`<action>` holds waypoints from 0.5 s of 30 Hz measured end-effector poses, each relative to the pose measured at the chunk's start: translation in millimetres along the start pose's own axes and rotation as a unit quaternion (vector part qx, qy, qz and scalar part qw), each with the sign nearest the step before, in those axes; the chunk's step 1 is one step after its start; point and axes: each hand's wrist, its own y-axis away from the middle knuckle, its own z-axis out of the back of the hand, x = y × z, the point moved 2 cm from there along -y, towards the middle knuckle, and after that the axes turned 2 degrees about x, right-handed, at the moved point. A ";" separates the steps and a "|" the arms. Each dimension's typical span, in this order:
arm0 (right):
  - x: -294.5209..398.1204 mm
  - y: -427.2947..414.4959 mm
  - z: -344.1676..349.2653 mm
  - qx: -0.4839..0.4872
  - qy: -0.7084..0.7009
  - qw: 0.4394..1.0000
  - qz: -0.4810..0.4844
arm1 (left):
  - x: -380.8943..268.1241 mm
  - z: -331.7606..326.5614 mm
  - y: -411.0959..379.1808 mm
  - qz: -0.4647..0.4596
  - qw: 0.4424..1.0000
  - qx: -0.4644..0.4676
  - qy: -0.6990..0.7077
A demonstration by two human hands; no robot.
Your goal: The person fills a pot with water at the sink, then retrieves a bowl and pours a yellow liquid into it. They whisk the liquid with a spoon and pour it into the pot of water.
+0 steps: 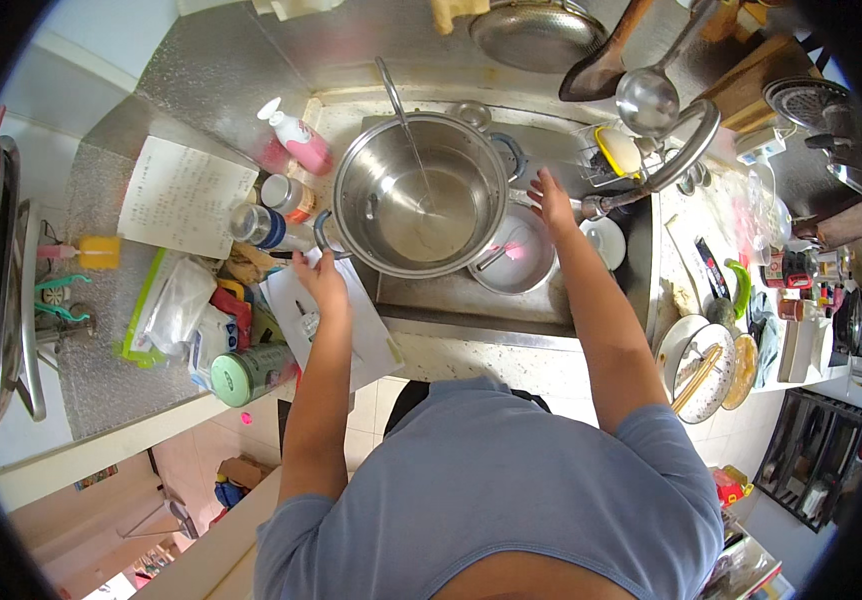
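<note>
A large stainless steel pot [348, 187] stands over the sink [431, 296], and a thin stream of water runs into it from the faucet [392, 88]. Shallow water covers its bottom. My left hand [321, 281] is at the pot's left loop handle [321, 231], fingers near or touching it; whether it grips is unclear. To the right of the pot, my right hand [551, 202] is apart from the right handle [513, 154], fingers spread, holding nothing. Below the pot's right side lies a smaller metal pan [521, 277] with cloudy liquid and a utensil in it.
Left of the pot stand a pink pump bottle [302, 142], jars [281, 193] and a green-lidded canister [240, 379]. A ladle [647, 101] and a wooden-handled spatula [596, 73] hang above right. Plates with chopsticks [703, 375] sit at the right counter edge. A wire basket [596, 169] holds sponges.
</note>
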 end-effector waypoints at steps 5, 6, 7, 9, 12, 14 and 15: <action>-66.6 37.7 51.8 -0.075 0.380 0.899 0.207 | -98.9 14.1 107.5 -0.340 0.938 0.056 -0.030; -72.4 53.6 53.5 -0.046 0.455 0.869 0.190 | -97.2 20.5 126.0 -0.389 0.910 0.131 -0.056; -74.2 69.8 55.0 -0.018 0.527 0.832 0.172 | -94.4 24.5 143.2 -0.433 0.874 0.205 -0.079; -85.7 87.8 62.4 0.022 0.588 0.794 0.151 | -82.1 12.1 174.3 -0.320 0.797 0.468 -0.210; -110.4 101.6 76.4 -0.015 0.546 0.808 0.221 | -71.2 -16.4 203.5 -0.362 0.677 0.522 -0.370; -92.3 123.8 74.2 -0.011 0.442 0.875 0.195 | -68.7 -23.1 217.1 -0.402 0.696 0.488 -0.340; -86.0 137.1 74.9 -0.019 0.386 0.905 0.177 | -69.0 -26.5 219.6 -0.404 0.697 0.497 -0.322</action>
